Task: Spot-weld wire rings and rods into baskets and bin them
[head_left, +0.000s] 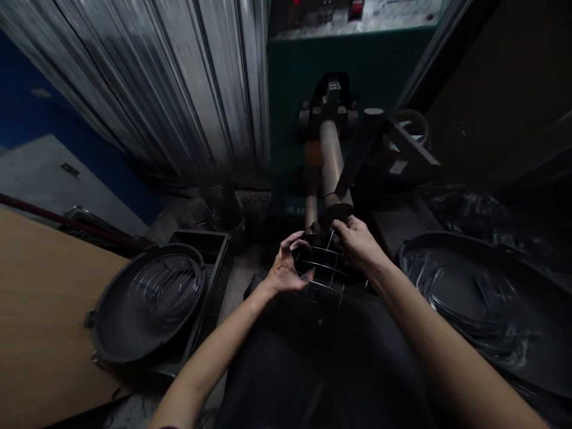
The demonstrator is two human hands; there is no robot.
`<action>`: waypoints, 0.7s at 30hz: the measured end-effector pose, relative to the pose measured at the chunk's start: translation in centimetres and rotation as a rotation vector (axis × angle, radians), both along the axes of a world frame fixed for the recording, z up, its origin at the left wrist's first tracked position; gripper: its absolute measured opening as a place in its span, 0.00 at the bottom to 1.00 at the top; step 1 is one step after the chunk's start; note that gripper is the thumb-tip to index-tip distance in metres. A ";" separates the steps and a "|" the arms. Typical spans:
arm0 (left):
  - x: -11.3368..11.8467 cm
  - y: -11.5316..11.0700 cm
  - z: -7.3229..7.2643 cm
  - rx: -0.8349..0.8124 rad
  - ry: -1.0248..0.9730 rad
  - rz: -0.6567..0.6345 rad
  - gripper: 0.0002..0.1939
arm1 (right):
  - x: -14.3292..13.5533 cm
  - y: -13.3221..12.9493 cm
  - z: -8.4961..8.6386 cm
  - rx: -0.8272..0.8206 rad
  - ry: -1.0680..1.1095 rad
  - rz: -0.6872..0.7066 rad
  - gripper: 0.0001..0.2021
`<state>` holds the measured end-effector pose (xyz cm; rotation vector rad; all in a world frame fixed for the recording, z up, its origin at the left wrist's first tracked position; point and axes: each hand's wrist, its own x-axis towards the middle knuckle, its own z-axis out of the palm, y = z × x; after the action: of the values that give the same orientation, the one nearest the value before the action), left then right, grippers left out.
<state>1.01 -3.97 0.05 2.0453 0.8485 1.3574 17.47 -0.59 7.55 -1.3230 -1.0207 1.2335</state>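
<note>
A thin wire frame (331, 269) of curved and crossing wires is held below the arms of a green machine (290, 107). My left hand (286, 268) curls around the left side of the frame, thumb below and fingers above. At its top right, my right hand (356, 241) is closed in a pinch on the frame, by a short straight wire. The right fingertips are just under the round end of the upper metal arm (333, 155); whether they touch it I cannot tell. A thinner lower arm (311, 205) ends above my left fingers. Shadow hides part of the frame.
To the left, a black basin (129, 333) with wire rings (172, 283) sits on a dark crate (218, 253). Another black basin (554, 333) on the right holds wire rings and loose wires. A wooden board (49, 322) stands at far left; corrugated metal sheeting (192, 77) rises behind.
</note>
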 end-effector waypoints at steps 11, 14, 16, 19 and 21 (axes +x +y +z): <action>-0.4 2.2 0.2 0.028 0.000 -0.019 0.44 | -0.5 1.0 1.4 0.069 -0.181 -0.058 0.15; -0.3 2.9 0.0 0.053 -0.009 -0.026 0.43 | -0.5 1.3 1.4 0.062 -0.197 -0.071 0.15; -0.3 3.2 -0.1 0.046 -0.015 -0.041 0.44 | -0.5 1.6 1.0 0.075 -0.200 -0.068 0.15; -0.3 3.5 -0.3 0.025 -0.014 -0.056 0.45 | -0.5 2.1 0.0 0.105 -0.183 -0.056 0.15; -0.5 3.6 -0.3 0.030 -0.005 -0.039 0.45 | -0.4 2.6 -0.7 0.121 -0.165 -0.059 0.15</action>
<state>0.53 -0.34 -0.29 2.0697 0.7864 1.3620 17.10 1.97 6.88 -1.3670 -1.1453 1.0154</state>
